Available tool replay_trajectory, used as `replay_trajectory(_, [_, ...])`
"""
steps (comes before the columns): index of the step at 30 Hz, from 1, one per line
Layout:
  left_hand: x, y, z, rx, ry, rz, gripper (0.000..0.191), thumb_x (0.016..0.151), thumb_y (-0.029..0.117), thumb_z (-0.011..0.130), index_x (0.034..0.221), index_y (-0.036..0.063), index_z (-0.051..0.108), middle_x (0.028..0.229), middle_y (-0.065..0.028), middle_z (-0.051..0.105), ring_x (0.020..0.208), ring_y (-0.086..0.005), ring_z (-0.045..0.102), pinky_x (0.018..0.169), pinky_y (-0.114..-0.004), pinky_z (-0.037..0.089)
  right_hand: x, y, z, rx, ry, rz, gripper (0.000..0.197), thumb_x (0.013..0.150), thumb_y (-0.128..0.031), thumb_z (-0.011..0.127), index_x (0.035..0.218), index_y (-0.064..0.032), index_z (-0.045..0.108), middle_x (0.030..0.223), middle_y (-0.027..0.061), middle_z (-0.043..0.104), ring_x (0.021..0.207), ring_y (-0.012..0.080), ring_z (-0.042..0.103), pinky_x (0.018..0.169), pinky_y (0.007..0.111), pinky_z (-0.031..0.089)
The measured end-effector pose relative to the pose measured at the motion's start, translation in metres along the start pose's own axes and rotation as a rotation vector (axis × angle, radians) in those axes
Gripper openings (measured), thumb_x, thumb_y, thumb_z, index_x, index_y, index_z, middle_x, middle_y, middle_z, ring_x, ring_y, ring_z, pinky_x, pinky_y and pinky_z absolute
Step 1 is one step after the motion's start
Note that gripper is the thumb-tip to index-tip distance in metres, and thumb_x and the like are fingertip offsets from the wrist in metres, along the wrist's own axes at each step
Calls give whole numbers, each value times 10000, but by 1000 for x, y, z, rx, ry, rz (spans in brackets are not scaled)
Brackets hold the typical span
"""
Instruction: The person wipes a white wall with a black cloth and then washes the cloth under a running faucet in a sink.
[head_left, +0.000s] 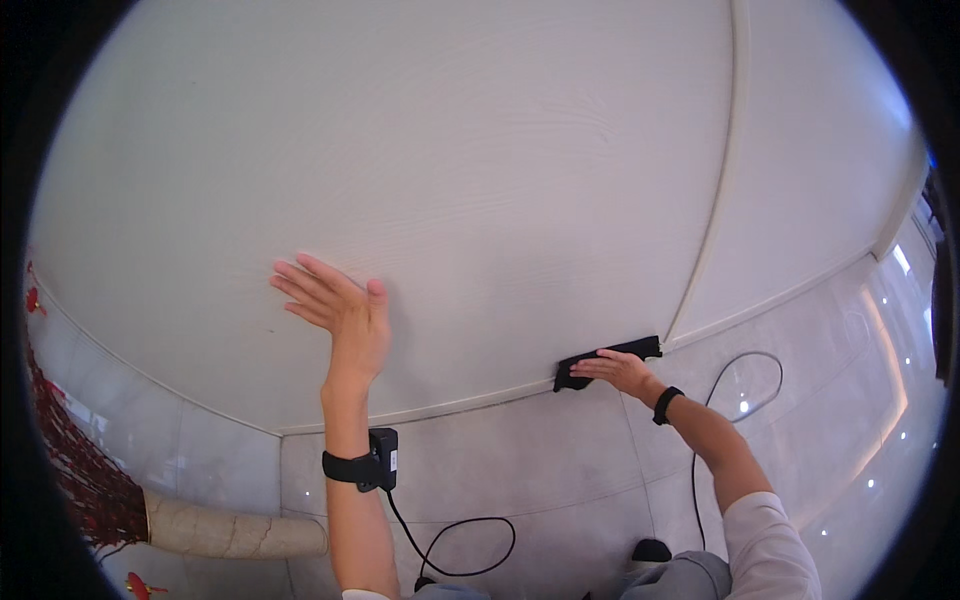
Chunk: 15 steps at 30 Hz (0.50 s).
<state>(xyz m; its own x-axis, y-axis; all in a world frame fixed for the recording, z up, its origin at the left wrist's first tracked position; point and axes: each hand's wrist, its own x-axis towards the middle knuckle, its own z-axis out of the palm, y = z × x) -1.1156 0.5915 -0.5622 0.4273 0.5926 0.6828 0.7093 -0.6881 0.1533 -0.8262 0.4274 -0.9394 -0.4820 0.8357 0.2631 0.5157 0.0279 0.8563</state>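
My left hand (349, 311) is raised in front of a pale wall panel (480, 165), its fingers stretched out and its thumb apart. It holds nothing; whether the palm or its edge touches the panel I cannot tell. Lower right, my right hand (611, 367) lies flat on a black cloth (630, 350), pressing it at the foot of the panel. The cloth stretches along the pale baseboard (465, 403) and ends near a vertical trim strip (705, 262). Fine ripples and creases run across the panel's surface.
Glossy grey floor tiles (555, 465) border the panel. A cable (469, 574) loops from the black device (384, 459) on my left wrist; another cable (694, 480) loops beside my right arm. At lower left stands a stone-patterned vase (232, 525) with dark red branches (97, 480) and red ornaments (137, 585).
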Motion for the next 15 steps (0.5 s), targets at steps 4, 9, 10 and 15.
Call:
replay_trajectory(4, [-11, -9, 2, 19, -24, 21, 963, 943, 665, 235, 1443, -20, -221, 1482, -298, -295, 1357, -446, -322, 1062, -608, -162, 11, 115, -44, 164, 160, 60, 647, 897, -160, 452, 1483, -372, 275, 1547, -125, 264, 1427, 81, 222, 1154, 299, 183])
replay_trajectory(9, [-19, -16, -3, 19, -21, 40, 978, 939, 660, 261, 1439, -27, -224, 1448, -346, -310, 1325, -501, -338, 1016, -661, -187, 106, 329, -149, 504, 329, 716, 600, 847, -346, 580, 1425, -323, 422, 1542, 123, 273, 1433, 293, 217, 1138, 516, 187])
replay_trajectory(10, [-11, -5, 5, -9, 15, 88, 965, 941, 654, 263, 1450, -22, -202, 1459, -335, -301, 1330, -498, -331, 1016, -662, -186, 116, 361, -159, 385, 514, 834, 617, 832, -347, 586, 1426, -304, 424, 1542, 138, 267, 1427, 312, 225, 1132, 529, 191])
replay_trajectory(15, [-7, 4, -4, -86, 41, 127, 872, 964, 602, 273, 1500, -13, -33, 1522, -302, -183, 1394, -483, -207, 1063, -643, -95, 179, 306, -161, 521, 530, 894, 654, 780, -350, 633, 1406, -336, 443, 1519, 165, 306, 1389, 351, 296, 1084, 543, 265])
